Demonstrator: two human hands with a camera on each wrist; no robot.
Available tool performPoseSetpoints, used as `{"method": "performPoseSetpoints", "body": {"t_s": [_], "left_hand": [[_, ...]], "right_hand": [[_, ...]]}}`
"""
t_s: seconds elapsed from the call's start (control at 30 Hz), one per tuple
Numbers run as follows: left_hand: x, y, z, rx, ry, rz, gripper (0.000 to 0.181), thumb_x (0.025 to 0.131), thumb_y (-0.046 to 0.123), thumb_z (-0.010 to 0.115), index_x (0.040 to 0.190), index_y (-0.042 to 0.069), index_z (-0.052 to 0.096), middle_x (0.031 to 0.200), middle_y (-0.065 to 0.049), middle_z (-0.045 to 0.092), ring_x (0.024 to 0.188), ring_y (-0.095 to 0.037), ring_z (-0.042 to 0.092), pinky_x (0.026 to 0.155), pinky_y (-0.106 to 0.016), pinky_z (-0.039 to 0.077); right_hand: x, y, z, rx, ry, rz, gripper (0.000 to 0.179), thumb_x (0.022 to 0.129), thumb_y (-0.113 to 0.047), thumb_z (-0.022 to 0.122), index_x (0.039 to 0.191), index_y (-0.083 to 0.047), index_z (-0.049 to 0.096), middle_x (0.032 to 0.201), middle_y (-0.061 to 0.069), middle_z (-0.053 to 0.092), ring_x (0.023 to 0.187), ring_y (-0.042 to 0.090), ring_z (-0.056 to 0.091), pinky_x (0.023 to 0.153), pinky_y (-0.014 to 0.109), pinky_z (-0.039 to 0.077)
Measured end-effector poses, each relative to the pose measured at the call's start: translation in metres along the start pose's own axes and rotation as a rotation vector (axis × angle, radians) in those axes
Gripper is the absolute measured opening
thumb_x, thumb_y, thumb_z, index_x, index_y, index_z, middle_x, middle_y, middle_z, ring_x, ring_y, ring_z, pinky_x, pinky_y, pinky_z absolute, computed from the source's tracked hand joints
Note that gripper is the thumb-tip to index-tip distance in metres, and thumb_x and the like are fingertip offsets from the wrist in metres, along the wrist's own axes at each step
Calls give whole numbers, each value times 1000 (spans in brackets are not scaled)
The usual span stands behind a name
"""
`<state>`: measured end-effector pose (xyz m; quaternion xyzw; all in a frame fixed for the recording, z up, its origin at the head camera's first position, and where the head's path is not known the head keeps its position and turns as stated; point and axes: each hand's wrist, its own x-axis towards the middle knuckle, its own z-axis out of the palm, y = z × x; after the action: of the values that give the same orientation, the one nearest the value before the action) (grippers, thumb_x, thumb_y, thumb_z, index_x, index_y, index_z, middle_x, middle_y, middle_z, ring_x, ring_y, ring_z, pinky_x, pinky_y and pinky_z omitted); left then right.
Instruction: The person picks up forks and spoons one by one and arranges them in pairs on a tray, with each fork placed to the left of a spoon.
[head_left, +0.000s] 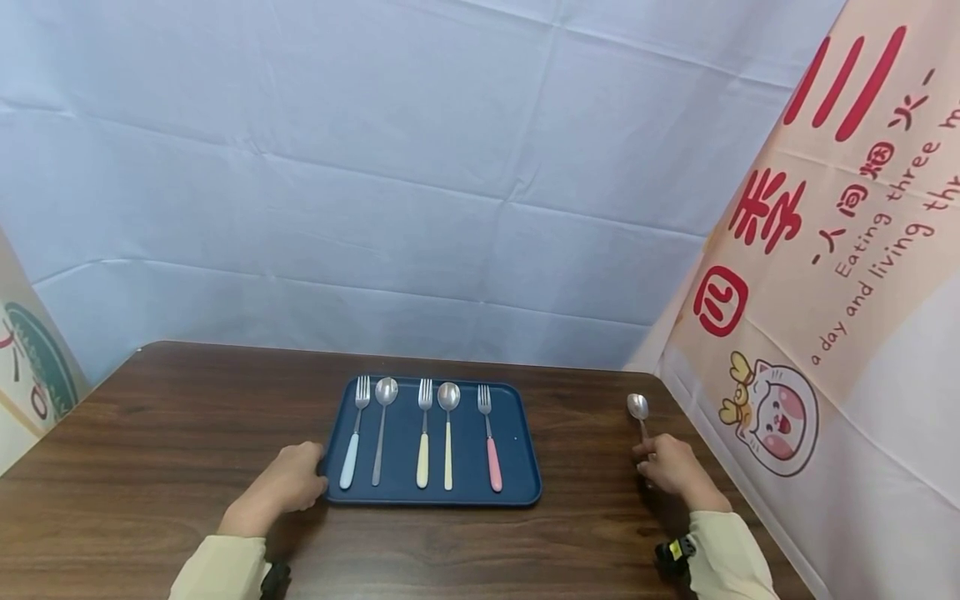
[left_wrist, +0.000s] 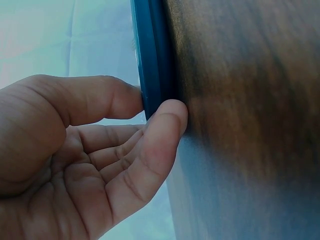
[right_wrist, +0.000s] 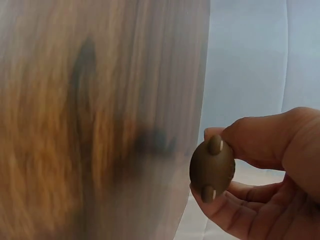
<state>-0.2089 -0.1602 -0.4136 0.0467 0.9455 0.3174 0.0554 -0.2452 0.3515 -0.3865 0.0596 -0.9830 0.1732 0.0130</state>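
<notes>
A dark blue tray (head_left: 465,497) lies on the table, bearing a fork with a light blue handle (head_left: 349,462), a spoon with a plain metal handle (head_left: 378,446), a fork (head_left: 423,458) and a spoon (head_left: 447,454) with yellow handles, and a fork with a pink handle (head_left: 494,467). My left hand (head_left: 296,477) pinches the tray's left rim between thumb and finger; the left wrist view shows that rim (left_wrist: 154,55) close up. To the right of the tray, my right hand (head_left: 673,468) holds another spoon (head_left: 637,407), bowl pointing away. Its brownish handle end (right_wrist: 210,172) faces the right wrist camera.
The brown wooden table (head_left: 187,417) ends at a pale cloth backdrop (head_left: 375,208). A printed cloth (head_left: 810,292) with red lettering and a cartoon hangs along the right side. Another printed cloth (head_left: 30,358) edges the left.
</notes>
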Motion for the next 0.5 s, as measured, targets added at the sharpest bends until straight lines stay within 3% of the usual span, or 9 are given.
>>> {"method": "performPoseSetpoints", "body": {"t_s": [0.13, 0.3, 0.5], "left_hand": [[0, 0, 0, -1, 3, -3, 5, 81, -5, 53, 86, -6, 54, 57, -7, 50, 46, -16, 50, 45, -30, 40], [0, 0, 0, -5, 3, 0, 4, 82, -5, 52, 85, -7, 54, 57, -7, 50, 47, -16, 50, 45, -30, 40], [-1, 0, 0, -8, 9, 4, 2, 82, -5, 51, 82, -6, 53, 57, -7, 49, 46, -16, 50, 44, -30, 40]], "right_hand": [[1, -8, 2, 14, 2, -13, 23, 77, 3, 62, 99, 8, 67, 99, 25, 62, 78, 28, 58, 69, 44, 45], [3, -15, 5, 29, -3, -14, 22, 79, 2, 63, 100, 8, 66, 95, 20, 64, 69, 20, 58, 64, 40, 46], [2, -28, 10, 110, -26, 23, 26, 81, 3, 61, 106, 11, 63, 65, 6, 59, 50, 14, 53, 48, 32, 42]]}}
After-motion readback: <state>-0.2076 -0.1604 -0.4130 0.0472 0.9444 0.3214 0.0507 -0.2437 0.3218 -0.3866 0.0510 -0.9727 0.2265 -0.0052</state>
